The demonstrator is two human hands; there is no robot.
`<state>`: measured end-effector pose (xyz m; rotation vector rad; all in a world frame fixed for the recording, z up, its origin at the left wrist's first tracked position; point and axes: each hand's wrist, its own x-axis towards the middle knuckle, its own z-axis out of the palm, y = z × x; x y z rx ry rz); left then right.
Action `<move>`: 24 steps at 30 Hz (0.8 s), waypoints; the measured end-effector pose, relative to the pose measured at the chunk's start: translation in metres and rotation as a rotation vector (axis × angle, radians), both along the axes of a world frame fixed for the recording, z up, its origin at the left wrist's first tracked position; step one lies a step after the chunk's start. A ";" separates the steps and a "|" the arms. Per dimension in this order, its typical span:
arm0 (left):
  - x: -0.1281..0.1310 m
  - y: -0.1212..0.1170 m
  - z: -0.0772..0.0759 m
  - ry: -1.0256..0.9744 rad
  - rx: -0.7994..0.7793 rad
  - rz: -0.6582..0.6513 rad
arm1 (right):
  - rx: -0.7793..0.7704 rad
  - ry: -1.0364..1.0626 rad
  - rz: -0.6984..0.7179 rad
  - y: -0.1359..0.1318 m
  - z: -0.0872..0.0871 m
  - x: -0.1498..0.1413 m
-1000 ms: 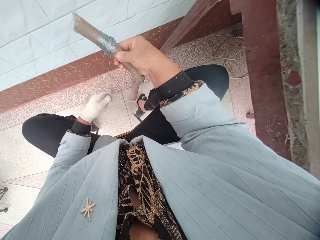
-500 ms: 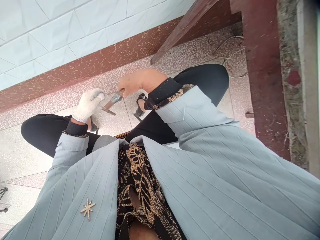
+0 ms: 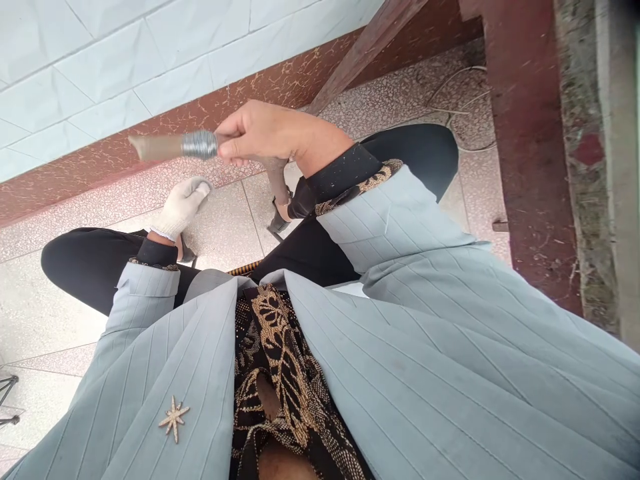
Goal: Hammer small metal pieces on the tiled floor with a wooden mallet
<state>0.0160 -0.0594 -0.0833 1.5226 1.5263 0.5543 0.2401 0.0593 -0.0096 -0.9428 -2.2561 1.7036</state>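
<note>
My bare right hand (image 3: 265, 133) grips a brown wooden stick (image 3: 153, 147), held level and pointing left at chest height. A band of thin grey wire (image 3: 199, 144) is wound round the stick just beside my fingers. My left hand (image 3: 181, 207), in a white knit glove, hangs lower over the floor with its fingers pinched together; a thin wire seems to run up from it to the winding, though it is too fine to be sure. Both arms wear grey pinstripe sleeves, and my black-trousered knees spread out below.
I sit above a speckled terrazzo floor (image 3: 225, 227) by a white tiled wall with a red-brown skirting (image 3: 100, 160). A dark red wooden frame (image 3: 525, 167) stands at the right, a slanted beam (image 3: 370, 40) behind. Loose wire (image 3: 460, 87) lies on the floor.
My right hand swung the stick down to the gloved hand, then raised it again; it now lies level and points left. The gloved left hand stayed almost still.
</note>
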 end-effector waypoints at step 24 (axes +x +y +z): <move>-0.006 -0.002 0.011 0.025 0.075 0.060 | -0.100 -0.266 0.588 0.004 -0.002 0.001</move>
